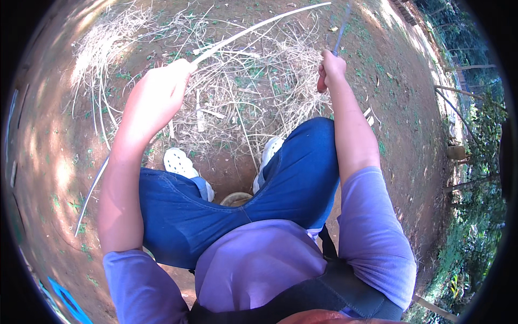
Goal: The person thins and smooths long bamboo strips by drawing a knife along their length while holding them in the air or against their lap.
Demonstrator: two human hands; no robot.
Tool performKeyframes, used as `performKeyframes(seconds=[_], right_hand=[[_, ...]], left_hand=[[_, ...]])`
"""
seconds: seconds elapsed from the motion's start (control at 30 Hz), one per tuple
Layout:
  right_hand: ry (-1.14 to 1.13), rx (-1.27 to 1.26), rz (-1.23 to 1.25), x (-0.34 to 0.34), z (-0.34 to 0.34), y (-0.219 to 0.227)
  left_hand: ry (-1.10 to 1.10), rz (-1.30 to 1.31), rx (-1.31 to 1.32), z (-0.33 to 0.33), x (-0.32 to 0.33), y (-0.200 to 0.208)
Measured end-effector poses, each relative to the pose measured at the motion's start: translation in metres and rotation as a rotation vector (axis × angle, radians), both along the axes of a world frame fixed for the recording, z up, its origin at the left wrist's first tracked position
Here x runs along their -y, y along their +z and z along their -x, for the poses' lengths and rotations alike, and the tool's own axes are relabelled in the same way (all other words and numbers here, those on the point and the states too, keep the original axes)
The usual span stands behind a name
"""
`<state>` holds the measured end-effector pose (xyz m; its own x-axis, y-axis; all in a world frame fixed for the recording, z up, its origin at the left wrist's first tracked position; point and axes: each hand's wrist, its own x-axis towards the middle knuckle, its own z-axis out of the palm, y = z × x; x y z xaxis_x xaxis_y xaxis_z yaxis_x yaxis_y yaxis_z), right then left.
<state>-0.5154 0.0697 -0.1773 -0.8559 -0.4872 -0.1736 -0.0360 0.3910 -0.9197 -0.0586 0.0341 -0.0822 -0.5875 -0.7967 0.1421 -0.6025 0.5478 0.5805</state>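
Note:
My left hand [162, 89] is closed around a long, thin, pale bamboo-like strip [253, 26]. One end of the strip arcs up and to the right. A thin length [91, 190] shows beyond my left forearm, reaching down at the left; the arm hides whether it is the same strip. In my right hand [332, 67], fingers wrapped round its reddish handle, is a knife [341, 33]. Its narrow blade points up and away and looks slightly blurred. The knife blade and the strip are apart, the blade to the right of the strip's far end.
Heaps of pale shavings [270, 81] cover the soil ahead of my feet, with another pile [110, 40] at the far left. White clogs [179, 163] are on my feet. A round, pale rim [236, 199] shows between my legs. Poles and greenery [480, 135] line the right side.

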Motion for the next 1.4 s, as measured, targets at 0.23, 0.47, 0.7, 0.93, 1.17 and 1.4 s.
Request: performKeyframes(seconds=[0.23, 0.47, 0.7, 0.93, 1.17, 1.4], right_hand=[[0.207, -0.124, 0.052, -0.014, -0.04, 0.027], [0.883, -0.586, -0.233, -0.003, -0.15, 0.045], [0.829, -0.527, -0.351, 0.014, -0.126, 0.028], [0.095, 0.129, -0.096, -0.011, 0.02, -0.013], [0.076, 0.05, 0.063, -0.024, -0.001, 0.003], [0.884, -0.484, -0.233, -0.007, -0.136, 0.042]], left_hand=[[0.099, 0.027, 0.18, 0.011, 0.032, -0.013], [0.088, 0.147, 0.055, 0.025, 0.053, -0.025], [0.108, 0.124, 0.166, 0.029, 0.038, -0.015], [0.057, 0.042, 0.069, 0.019, 0.007, -0.003], [-0.026, -0.079, -0.075, 0.001, 0.042, -0.035], [-0.013, -0.352, -0.074, 0.014, 0.06, -0.025]])
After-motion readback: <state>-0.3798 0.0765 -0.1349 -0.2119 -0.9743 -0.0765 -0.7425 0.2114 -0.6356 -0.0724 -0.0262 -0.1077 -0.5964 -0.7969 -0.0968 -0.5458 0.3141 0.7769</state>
